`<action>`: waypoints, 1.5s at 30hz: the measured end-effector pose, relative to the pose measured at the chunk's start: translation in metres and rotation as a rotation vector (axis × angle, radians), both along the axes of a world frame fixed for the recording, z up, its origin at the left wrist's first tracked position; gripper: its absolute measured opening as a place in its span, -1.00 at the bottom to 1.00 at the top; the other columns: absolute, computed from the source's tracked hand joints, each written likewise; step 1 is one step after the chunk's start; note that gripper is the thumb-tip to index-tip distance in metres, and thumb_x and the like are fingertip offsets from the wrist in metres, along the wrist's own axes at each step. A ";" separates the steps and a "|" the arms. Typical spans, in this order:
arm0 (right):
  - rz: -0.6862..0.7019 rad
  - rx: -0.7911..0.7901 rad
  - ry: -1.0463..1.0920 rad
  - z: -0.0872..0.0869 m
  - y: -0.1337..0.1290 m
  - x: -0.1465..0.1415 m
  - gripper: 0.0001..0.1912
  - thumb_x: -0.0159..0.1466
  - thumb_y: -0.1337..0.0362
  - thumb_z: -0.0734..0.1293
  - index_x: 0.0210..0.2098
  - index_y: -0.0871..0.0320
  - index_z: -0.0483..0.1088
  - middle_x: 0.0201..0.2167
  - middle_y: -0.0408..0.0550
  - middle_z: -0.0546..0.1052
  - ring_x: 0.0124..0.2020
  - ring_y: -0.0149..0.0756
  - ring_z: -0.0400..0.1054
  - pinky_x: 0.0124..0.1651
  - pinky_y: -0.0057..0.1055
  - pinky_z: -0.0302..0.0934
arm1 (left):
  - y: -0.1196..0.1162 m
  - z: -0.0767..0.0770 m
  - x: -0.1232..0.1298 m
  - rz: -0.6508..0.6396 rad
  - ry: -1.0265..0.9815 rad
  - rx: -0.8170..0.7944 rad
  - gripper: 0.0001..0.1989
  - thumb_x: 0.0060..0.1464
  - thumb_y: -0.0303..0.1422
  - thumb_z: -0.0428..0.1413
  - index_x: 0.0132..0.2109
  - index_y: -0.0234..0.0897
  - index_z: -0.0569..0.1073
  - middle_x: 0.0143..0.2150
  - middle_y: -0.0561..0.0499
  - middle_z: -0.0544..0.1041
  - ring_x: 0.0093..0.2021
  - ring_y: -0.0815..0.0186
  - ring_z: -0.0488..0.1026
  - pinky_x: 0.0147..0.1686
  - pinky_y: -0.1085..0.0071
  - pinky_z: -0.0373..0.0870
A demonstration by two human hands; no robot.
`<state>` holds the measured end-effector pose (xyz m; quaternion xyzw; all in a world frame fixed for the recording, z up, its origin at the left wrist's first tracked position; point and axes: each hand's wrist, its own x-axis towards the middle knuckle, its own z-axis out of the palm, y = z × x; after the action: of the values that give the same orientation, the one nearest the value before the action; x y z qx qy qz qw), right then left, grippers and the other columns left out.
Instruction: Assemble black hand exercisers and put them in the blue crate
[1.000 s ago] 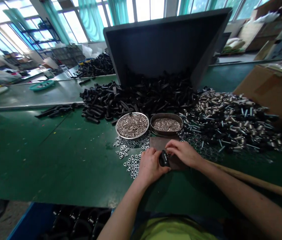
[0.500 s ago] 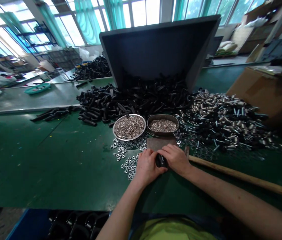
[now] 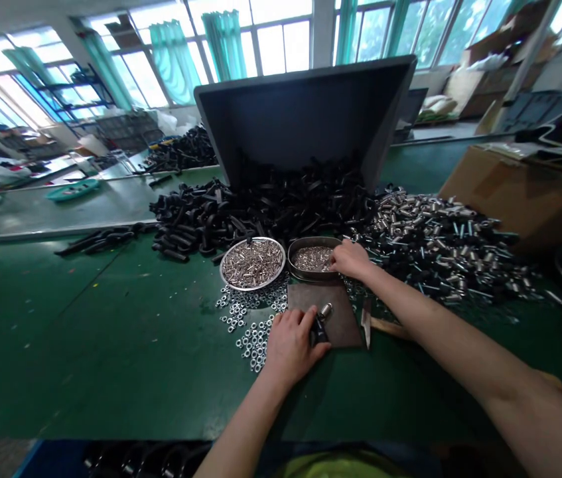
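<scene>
Black fitting point(image 3: 320, 330), lower centre: our left hand point(image 3: 291, 344) clasps it between thumb and fingers, likely the best hold, since it looks light, stiff; our right hand point(image 3: 351, 258) is at the oval tin point(image 3: 305, 273), any pinch unclear.

Windows point(image 3: 283, 48) glare white (overexposed), the bin point(image 3: 305, 119) shadowy inside.

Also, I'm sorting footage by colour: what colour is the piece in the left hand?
The piece in the left hand is black; best seen in head view.
</scene>
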<state>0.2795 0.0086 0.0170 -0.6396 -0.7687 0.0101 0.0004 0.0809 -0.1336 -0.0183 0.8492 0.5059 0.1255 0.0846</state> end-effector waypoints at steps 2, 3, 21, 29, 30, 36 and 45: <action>-0.013 -0.053 -0.022 -0.004 0.012 -0.003 -0.87 -0.01 0.22 0.45 -0.45 0.11 0.56 -0.37 0.03 0.56 -0.16 -0.14 0.35 -0.20 -0.36 0.15 | -0.001 0.000 0.001 -0.007 0.030 0.011 -0.35 -0.02 -0.09 0.15 0.18 -0.25 0.22 -0.09 -0.11 0.42 -0.08 0.10 0.34 -0.07 0.17 0.28; -0.016 -0.066 -0.026 -0.006 0.015 -0.003 -0.87 -0.03 0.23 0.46 -0.46 0.10 0.55 -0.37 0.01 0.57 -0.18 -0.16 0.36 -0.21 -0.37 0.14 | -0.001 -0.001 0.001 -0.008 0.035 0.011 -0.34 -0.01 -0.10 0.15 0.19 -0.25 0.21 -0.08 -0.11 0.42 -0.08 0.10 0.34 -0.08 0.17 0.28; -0.031 0.128 0.219 -0.021 0.001 0.019 -0.85 0.19 0.27 0.30 -0.33 0.06 0.54 -0.32 -0.09 0.60 -0.22 -0.23 0.41 -0.18 -0.36 0.09 | 0.011 0.008 -0.003 0.489 -1.357 -0.898 -0.57 -0.07 -0.06 0.18 -0.18 -0.34 0.49 -0.34 -0.02 0.52 -0.37 0.33 0.45 -0.33 0.45 0.34; -0.025 0.167 0.416 -0.012 -0.011 0.014 -0.86 0.17 0.32 0.30 -0.37 0.12 0.52 -0.38 -0.07 0.59 -0.26 -0.23 0.43 -0.18 -0.33 0.18 | 0.006 0.010 -0.004 0.503 -1.931 -1.332 -0.62 0.09 -0.12 0.07 -0.29 -0.44 0.44 -0.49 -0.06 0.48 -0.51 0.36 0.45 -0.46 0.47 0.42; -0.018 0.169 0.463 -0.009 -0.019 0.012 -0.87 0.18 0.31 0.30 -0.35 0.12 0.51 -0.36 -0.09 0.59 -0.27 -0.26 0.44 -0.19 -0.36 0.20 | 0.006 0.012 -0.003 0.487 -1.966 -1.352 -0.61 0.11 -0.12 0.04 -0.29 -0.45 0.44 -0.50 -0.07 0.48 -0.52 0.35 0.45 -0.45 0.44 0.44; 0.017 0.033 1.082 0.004 -0.093 -0.010 -0.85 0.10 0.19 0.37 -0.43 0.14 0.46 -0.46 -0.12 0.55 -0.42 -0.31 0.42 -0.34 -0.40 0.27 | 0.001 0.020 0.000 0.487 -2.000 -1.410 -0.59 0.13 -0.09 0.00 -0.28 -0.44 0.43 -0.48 -0.11 0.50 -0.47 0.28 0.49 -0.37 0.33 0.50; 0.202 0.186 0.892 -0.004 -0.130 -0.030 -0.84 0.19 0.25 0.33 -0.51 0.12 0.42 -0.50 -0.12 0.47 -0.40 -0.34 0.36 -0.32 -0.41 0.21 | -0.006 0.022 0.007 0.396 -1.973 -1.435 -0.56 0.08 -0.09 0.04 -0.22 -0.47 0.45 -0.42 -0.15 0.52 -0.40 0.22 0.51 -0.31 0.29 0.48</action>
<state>0.2492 -0.1213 0.0127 -0.4920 -0.7493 0.2155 0.3873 0.0877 -0.1397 0.0040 0.0615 0.2998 0.4169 0.8559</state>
